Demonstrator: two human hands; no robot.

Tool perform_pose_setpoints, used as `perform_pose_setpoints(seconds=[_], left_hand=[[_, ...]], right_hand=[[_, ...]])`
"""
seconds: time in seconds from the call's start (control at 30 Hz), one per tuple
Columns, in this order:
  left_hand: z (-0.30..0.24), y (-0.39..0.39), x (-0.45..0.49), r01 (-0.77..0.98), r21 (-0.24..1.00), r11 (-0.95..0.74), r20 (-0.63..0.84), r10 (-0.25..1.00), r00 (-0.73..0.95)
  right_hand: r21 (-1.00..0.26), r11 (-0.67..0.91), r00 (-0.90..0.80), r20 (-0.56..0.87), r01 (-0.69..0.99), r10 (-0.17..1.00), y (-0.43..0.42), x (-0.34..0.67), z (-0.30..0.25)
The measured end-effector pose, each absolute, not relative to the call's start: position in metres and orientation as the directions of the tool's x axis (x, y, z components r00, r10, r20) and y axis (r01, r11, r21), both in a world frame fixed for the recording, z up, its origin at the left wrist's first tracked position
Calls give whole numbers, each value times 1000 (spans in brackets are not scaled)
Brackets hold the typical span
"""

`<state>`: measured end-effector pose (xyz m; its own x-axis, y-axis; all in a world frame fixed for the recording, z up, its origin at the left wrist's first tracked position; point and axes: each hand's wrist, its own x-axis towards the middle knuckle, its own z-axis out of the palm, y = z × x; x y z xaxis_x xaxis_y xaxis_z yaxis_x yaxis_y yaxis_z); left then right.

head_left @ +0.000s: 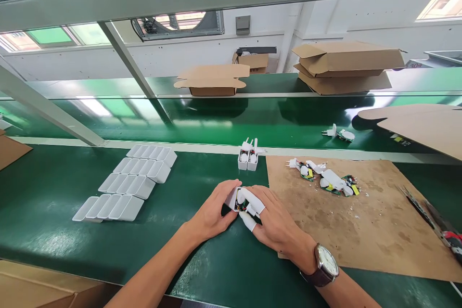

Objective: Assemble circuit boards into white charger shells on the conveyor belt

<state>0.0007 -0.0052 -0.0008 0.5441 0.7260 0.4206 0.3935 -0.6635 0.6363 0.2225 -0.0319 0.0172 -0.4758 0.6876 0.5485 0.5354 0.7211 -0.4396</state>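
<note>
My left hand (212, 211) grips a small white plastic case (231, 199) between thumb and fingers, just above the green bench. A circuit board (241, 203) with components sits partly inside the case's open side. My right hand (279, 219), white covers on its thumb and a finger, closes on the board from the other side; its fingertips hide part of it. Beyond my hands stand two white cases (247, 165) with boards and white plug parts sticking out. Several circuit board assemblies (334, 181) with white parts lie on the brown cardboard sheet (325, 231).
Rows of open white cases (132, 180) stand on the left. Tweezers (417, 204) and a red-handled tool (451, 236) lie at the right edge. Another plug and board (341, 134) rest on the green strip behind. Cardboard boxes (350, 60) stand on the back ledge.
</note>
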Motion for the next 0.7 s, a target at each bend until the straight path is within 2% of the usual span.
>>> perform_pose_setpoints(seconds=[0.1, 0.2, 0.27, 0.4, 0.53, 0.7], left_hand=[[-1, -6, 2, 402, 628, -667, 421, 725, 545], [-1, -4, 1, 436, 613, -659, 460, 746, 481], [0, -2, -1, 409, 670, -619, 452, 778, 437], [4, -1, -4, 333, 819, -468, 341, 862, 374], [3, -4, -3, 340, 848, -407, 304, 898, 317], [-1, -7, 1, 315, 887, -336, 254, 928, 274]], right_hand=[[-589, 647, -382, 523, 484, 762, -32, 223, 18], [-744, 570, -266, 504, 350, 822, -29, 223, 17], [-771, 555, -227, 507, 312, 832, -27, 223, 14], [-648, 618, -282, 553, 446, 784, -21, 222, 7], [-519, 697, -431, 550, 495, 716, -16, 217, 10], [-439, 726, -535, 490, 530, 688, -11, 208, 21]])
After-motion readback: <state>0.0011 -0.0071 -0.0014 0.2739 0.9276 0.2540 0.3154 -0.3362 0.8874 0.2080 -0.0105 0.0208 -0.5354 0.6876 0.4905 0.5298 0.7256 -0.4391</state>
